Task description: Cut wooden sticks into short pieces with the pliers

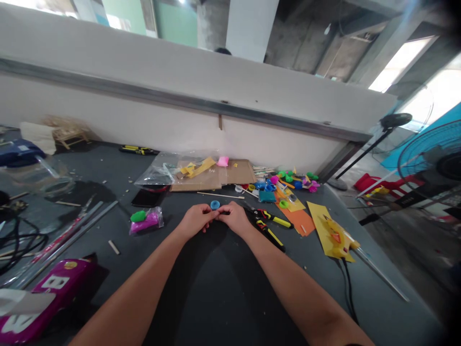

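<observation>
Evidently curled and meeting at the fingertips just nearside of the round blue cap (215, 205), with left hand (196, 219) and right hand (233, 217) about equally close; cannot tell if gripping it.

The small round piece (215, 205) is blue. The pliers (265, 231) have 2 colours, yellow and black. The glue gun (337, 242) is yellow, the table (382, 307) dark grey.

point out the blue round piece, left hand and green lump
Blue round piece (215, 204): head view, its middle.
Left hand (195, 219): head view, its back.
Green lump (138, 216): head view, its top.
</observation>
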Motion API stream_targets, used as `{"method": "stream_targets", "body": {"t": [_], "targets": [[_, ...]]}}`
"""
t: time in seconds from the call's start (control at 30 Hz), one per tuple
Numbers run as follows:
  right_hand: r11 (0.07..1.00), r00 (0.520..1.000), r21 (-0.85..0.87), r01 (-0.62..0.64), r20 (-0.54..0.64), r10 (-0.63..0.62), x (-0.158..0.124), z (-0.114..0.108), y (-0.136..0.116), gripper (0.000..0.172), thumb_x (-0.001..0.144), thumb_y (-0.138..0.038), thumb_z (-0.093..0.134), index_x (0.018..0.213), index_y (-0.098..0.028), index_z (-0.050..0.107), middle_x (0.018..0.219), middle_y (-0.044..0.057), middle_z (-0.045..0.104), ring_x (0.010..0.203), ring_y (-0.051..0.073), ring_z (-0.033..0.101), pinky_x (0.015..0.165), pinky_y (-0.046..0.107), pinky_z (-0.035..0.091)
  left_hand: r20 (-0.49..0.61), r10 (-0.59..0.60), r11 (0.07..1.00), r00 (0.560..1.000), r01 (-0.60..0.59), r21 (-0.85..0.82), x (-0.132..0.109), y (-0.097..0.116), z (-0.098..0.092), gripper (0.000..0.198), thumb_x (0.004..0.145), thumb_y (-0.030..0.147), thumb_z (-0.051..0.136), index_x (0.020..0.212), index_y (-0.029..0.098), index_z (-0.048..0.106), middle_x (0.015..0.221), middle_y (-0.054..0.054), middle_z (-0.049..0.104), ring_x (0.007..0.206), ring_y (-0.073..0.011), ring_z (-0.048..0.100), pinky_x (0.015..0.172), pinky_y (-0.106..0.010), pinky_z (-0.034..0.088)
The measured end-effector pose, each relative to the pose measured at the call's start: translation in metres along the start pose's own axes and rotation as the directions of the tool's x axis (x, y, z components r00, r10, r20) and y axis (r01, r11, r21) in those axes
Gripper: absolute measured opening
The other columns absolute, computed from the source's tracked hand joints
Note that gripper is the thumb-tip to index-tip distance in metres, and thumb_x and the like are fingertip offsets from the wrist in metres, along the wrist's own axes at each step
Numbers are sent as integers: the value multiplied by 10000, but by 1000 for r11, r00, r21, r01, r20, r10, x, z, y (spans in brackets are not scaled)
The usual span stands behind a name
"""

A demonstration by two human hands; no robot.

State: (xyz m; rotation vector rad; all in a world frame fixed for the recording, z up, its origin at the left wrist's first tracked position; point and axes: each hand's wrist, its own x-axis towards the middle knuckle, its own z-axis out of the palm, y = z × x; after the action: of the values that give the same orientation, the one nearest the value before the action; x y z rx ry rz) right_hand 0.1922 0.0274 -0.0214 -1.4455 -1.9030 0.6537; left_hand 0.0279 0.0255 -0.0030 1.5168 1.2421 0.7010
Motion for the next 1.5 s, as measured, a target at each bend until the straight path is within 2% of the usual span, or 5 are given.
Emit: {"method": "stream_targets", "body": {"t": [0.37,0.6,1.23,1.37,1.5], "targets": [[999,1000,19,-27,9,26,2,2,1,148,666,-324,703,805,-275,722,707,-5,608,711,157,534,671,251,379,66,-57,982,996,68,-177,-1,7,-8,377,681,525,573,624,157,515,520,35,508,406,-69,447,374,-189,377],[1000,1000,2,-14,25,14,1,1,3,155,675,-344,693,815,-282,720,694,-13,597,719,159,527,669,248,368,26,-71,997,997,72,-18,3,4,-1,386,666,543,573,622,163,524,479,40,484,372,-76,435,322,-184,344],[998,998,-5,68,11,-67,1,-2,-5,70,668,-270,691,730,-291,718,704,-29,682,738,165,520,688,257,340,60,-86,995,994,88,-38,5,3,-1,382,660,532,590,609,164,501,461,53,464,341,-70,423,304,-181,344],[945,997,321,-53,-33,67,5,-5,-10,69,663,-298,674,672,-245,717,657,-12,677,689,167,562,677,272,381,-58,4,982,998,-15,-189,0,-1,-1,376,740,525,505,641,162,502,504,49,461,363,-59,410,308,-166,327],[665,974,733,-142,-16,226,6,-12,-16,140,593,-317,723,686,-212,717,679,-3,684,675,163,590,714,290,422,-160,44,960,986,-86,-267,-4,-1,3,328,759,479,508,706,156,528,569,32,504,411,-62,440,340,-161,346]]}}
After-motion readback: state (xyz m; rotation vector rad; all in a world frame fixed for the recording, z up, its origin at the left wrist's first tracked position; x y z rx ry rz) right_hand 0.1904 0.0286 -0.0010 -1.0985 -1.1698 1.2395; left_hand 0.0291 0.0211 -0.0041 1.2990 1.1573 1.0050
